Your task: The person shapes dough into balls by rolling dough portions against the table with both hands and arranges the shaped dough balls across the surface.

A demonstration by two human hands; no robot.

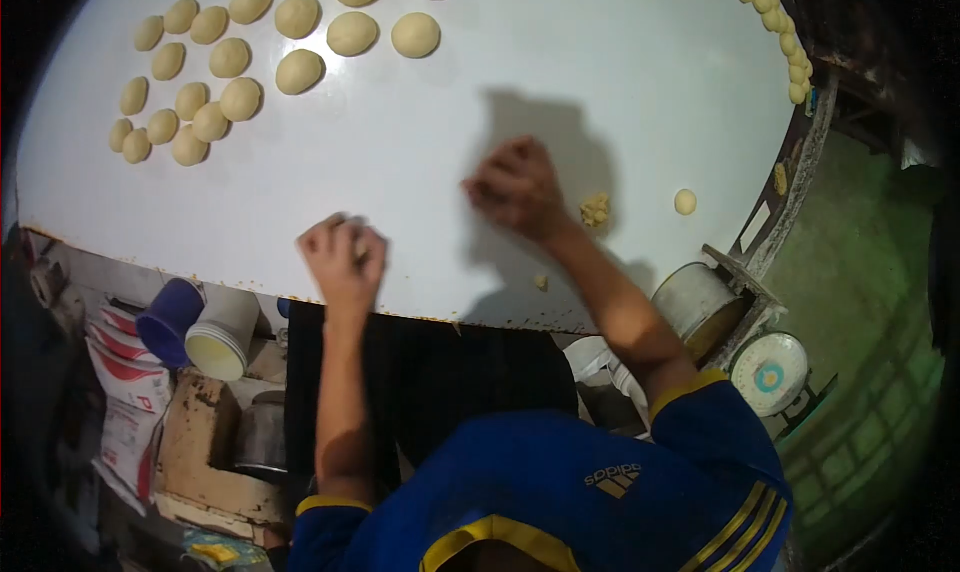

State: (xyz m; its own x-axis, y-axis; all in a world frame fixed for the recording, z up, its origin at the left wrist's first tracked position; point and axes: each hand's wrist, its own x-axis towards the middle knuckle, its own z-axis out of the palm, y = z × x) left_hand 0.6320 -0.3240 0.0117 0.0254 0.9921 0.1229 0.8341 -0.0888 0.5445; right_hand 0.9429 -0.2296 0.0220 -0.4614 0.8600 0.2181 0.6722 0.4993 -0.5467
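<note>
My left hand [345, 257] is at the table's near edge, its fingers curled around what looks like a small piece of dough [360, 248], mostly hidden. Farther in and to the right, my right hand [517, 187] is closed with the fingers bent in; whatever it may hold is hidden, and its shadow falls on the tabletop. Crumbly dough scraps [595, 210] lie beside my right wrist, and a smaller scrap [541, 283] sits nearer the edge. One small dough ball [685, 202] rests alone on the right.
Several round dough balls [298, 72] are spread over the white table [400, 162] at upper left. A row of smaller dough pieces [770, 17] lines the far right edge. Below the edge are a purple bucket [170, 322], a white bucket [222, 334], a metal pot [695, 302] and a dial scale [769, 374].
</note>
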